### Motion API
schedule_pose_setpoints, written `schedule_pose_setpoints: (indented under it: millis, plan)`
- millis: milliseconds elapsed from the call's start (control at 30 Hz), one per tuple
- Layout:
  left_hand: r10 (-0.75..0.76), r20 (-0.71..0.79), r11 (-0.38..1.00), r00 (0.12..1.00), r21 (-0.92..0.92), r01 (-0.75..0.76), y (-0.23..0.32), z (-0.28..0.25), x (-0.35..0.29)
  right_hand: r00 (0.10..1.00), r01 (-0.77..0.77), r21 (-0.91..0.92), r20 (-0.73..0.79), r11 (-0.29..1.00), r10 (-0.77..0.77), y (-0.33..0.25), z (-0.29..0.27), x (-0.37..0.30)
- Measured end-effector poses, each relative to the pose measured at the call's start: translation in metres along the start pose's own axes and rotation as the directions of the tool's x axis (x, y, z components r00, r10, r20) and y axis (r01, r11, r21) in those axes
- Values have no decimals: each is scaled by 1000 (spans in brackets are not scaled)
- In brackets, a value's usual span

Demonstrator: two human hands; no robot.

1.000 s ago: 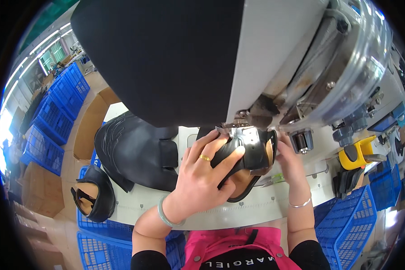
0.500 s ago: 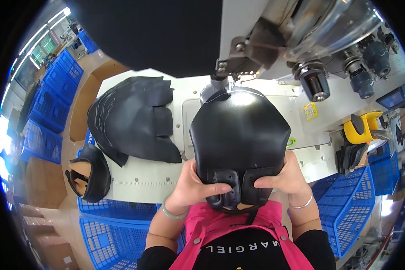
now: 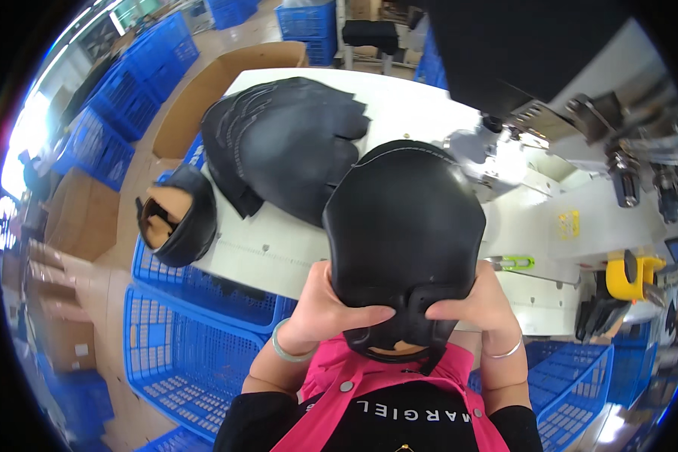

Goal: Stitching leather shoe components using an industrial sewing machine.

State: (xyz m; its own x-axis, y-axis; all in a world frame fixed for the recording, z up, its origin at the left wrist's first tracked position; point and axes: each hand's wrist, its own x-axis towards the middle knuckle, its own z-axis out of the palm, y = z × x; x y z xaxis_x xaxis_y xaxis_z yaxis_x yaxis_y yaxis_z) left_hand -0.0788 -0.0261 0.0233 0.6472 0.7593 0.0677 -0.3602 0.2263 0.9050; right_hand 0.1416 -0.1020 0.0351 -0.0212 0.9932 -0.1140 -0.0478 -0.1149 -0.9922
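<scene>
A black leather shoe upper [image 3: 403, 218] is held up in front of me, with a pale stitched seam along its rounded far edge. My left hand [image 3: 325, 307] grips its near left side, thumb pressed over the lace flap. On the near right side my right hand [image 3: 476, 303] has the same hold, its thumb on the other flap. Both sets of fingers are partly hidden beneath the leather. Beyond the upper's right far edge is the sewing machine [image 3: 497, 139], apart from the leather as far as I can see. A stack of flat black leather pieces [image 3: 290, 143] lies to the left.
Another black upper with tan lining [image 3: 197, 215] sits at the left end of the white table [image 3: 267, 264]. Green-handled snips [image 3: 516, 263] lie right of my hands, near a yellow holder [image 3: 639, 273]. Blue crates [image 3: 177, 343] stand below the table edge.
Both hands have drawn the upper out from under the machine's needle area, keeping their grip. My view has turned left, so the machine now appears farther right.
</scene>
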Motion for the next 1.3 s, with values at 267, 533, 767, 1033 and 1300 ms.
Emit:
schedule_pose_setpoints:
  millis: [267,533,767,1033,1300]
  plan:
    - [56,7,979,998,198,-56,7,-5,-10,998,-31,112,60,993,24,9,-5,24]
    - [111,-148,989,983,110,-95,24,-23,-17,996,83,14,39,996,-84,12,-1,31]
    - [638,-505,768,581,369,-523,128,-164,-51,988,133,-220,105,966,-112,4,-23,45]
    - [725,-687,506,34,566,651,114,-284,-61,996,58,-306,75,950,-37,26,-27,53]
    - [767,227,-241,601,969,-59,66,-120,83,998,33,-267,68,963,-16,41,-22,55]
